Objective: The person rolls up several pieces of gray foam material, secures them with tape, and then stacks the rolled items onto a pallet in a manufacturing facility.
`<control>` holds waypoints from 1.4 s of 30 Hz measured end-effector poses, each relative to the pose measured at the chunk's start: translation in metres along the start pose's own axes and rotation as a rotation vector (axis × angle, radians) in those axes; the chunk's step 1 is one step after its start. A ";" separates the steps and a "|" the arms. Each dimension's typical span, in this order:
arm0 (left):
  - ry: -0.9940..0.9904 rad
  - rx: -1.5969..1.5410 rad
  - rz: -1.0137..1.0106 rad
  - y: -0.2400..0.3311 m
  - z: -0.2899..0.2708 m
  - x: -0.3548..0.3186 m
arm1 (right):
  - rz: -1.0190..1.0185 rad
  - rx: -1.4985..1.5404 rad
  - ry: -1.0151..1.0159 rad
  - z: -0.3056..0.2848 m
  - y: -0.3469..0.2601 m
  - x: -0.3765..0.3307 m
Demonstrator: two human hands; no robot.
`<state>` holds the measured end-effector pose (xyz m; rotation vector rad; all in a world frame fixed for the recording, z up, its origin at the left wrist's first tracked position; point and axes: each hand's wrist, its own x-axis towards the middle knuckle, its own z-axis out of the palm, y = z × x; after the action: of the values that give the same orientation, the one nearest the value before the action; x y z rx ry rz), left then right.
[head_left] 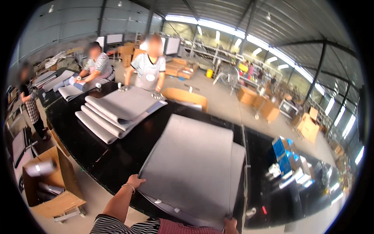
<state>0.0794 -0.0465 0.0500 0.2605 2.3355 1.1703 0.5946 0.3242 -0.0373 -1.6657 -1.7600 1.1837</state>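
Note:
A large grey sheet of felt-like material lies in front of me, with another grey sheet showing beneath its right edge. My left hand is closed on the sheet's near left corner, thumb on top and the other fingers mostly hidden. At the near right corner my right hand grips the edge, partly cut off by the picture's lower rim. Small white tags show along the near edge between my hands.
The black table carries a folded grey stack before a co-worker in gloves; another person handles sheets farther left. Blue-and-white boxes and a white roll stand right. A cardboard box holds rolls at left.

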 end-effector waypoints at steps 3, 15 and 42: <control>0.141 -0.065 -0.002 -0.064 0.019 -0.041 | -0.022 -0.147 -0.060 -0.009 -0.050 0.012; 0.293 0.264 -0.102 -0.061 0.060 -0.100 | -0.396 -0.475 -0.088 0.030 -0.096 0.094; 0.286 0.031 -0.148 -0.044 0.045 -0.041 | -0.147 -0.209 -0.431 0.016 -0.147 0.123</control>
<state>0.1400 -0.0579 0.0069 -0.0743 2.5687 1.1628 0.4751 0.4505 0.0447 -1.4306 -2.2943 1.4076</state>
